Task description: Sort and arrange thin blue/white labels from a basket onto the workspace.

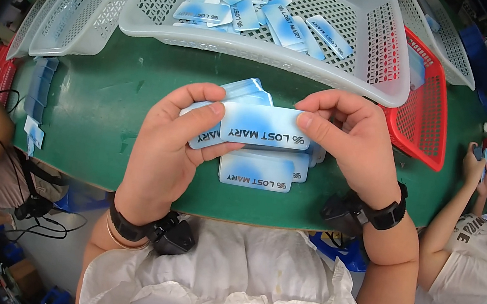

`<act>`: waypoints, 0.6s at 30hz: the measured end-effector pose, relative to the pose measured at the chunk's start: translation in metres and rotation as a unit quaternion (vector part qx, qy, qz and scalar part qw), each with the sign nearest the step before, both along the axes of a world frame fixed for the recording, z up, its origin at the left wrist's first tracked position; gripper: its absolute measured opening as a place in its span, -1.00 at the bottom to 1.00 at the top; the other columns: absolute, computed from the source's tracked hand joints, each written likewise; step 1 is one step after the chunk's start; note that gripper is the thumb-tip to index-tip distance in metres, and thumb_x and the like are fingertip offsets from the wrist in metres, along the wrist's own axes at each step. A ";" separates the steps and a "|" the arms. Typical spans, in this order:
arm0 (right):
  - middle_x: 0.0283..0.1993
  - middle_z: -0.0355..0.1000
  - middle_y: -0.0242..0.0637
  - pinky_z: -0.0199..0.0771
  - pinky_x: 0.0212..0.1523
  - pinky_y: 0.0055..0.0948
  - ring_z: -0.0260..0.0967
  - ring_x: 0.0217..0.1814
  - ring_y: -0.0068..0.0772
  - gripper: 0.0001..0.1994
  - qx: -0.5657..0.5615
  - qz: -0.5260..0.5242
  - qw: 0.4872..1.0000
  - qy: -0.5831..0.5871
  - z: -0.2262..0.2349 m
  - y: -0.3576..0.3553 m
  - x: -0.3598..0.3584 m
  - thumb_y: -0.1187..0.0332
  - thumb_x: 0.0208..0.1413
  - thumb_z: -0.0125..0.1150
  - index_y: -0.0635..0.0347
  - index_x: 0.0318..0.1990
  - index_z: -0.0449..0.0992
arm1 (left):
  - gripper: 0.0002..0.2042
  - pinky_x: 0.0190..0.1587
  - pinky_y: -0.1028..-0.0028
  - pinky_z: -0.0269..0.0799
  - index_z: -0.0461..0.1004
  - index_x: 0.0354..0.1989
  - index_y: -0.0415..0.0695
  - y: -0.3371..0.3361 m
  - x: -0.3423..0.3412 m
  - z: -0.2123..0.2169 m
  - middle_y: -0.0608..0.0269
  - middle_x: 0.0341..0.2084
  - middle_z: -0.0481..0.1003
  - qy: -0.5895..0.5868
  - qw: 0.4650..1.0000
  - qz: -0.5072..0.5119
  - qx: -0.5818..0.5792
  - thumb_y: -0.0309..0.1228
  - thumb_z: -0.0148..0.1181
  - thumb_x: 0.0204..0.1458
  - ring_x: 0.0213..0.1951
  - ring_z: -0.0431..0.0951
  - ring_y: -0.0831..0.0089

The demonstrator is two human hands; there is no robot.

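Note:
Over the green table, my left hand (174,136) is closed around a small fanned stack of blue-and-white cards (245,93). My right hand (350,142) pinches the right end of the front card (265,127), between thumb and fingers. The left thumb presses on that card's other end, so both hands grip it. Its printed side faces up, with the lettering upside down to me. Beneath and just nearer than my hands, more such cards (256,169) lie overlapping on the table, partly hidden by the held ones.
Ahead stands a white perforated basket (257,54) with several loose cards inside (283,24). A red basket (429,116) sits at its right, more white baskets (79,35) at the left. Co-workers sit at both sides; the right one's hands (478,166) hold something blue.

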State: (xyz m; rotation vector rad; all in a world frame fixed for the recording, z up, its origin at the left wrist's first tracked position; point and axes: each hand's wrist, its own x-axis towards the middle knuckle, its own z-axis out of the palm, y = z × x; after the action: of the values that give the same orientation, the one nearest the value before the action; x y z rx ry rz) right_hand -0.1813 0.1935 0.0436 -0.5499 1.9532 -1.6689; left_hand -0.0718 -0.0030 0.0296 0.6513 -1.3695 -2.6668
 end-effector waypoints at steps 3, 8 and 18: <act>-0.42 0.46 -0.48 0.34 -0.38 -0.71 0.33 -0.40 -0.75 -0.81 -0.007 -0.008 1.000 -0.015 0.000 0.001 -0.001 0.40 0.03 0.32 0.32 -0.25 0.57 | -0.80 -0.13 0.39 0.61 0.38 -0.10 -0.26 -0.002 0.001 0.002 0.09 -0.21 0.48 -0.010 1.000 0.004 0.005 -0.48 0.11 0.12 -0.18 0.56 0.38; -0.45 0.48 -0.45 0.35 -0.46 -0.71 0.35 -0.44 -0.77 -0.80 -0.028 -0.001 0.998 -0.051 -0.001 -0.001 -0.002 0.38 0.03 0.32 0.35 -0.26 0.56 | -0.78 -0.13 0.37 0.62 0.37 -0.09 -0.28 -0.008 0.005 -0.004 0.05 -0.21 0.48 0.011 0.999 0.030 -0.006 -0.49 0.10 0.12 -0.19 0.59 0.32; -0.45 0.47 -0.46 0.22 -0.05 -0.36 0.30 -0.19 -0.41 -0.76 0.153 0.046 0.940 0.301 -0.002 0.001 0.002 0.32 -0.11 0.38 0.09 -0.24 0.54 | -0.74 -0.12 0.33 0.62 0.34 -0.09 -0.27 -0.003 0.001 -0.001 0.04 -0.20 0.49 0.030 0.997 0.069 -0.017 -0.54 0.19 0.06 -0.19 0.59 0.28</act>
State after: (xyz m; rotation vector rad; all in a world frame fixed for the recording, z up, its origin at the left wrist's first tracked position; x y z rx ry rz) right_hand -0.1789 0.1942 0.0415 -1.1037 2.5000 -1.1796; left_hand -0.0705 -0.0061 0.0290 0.6315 -1.3007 -2.5304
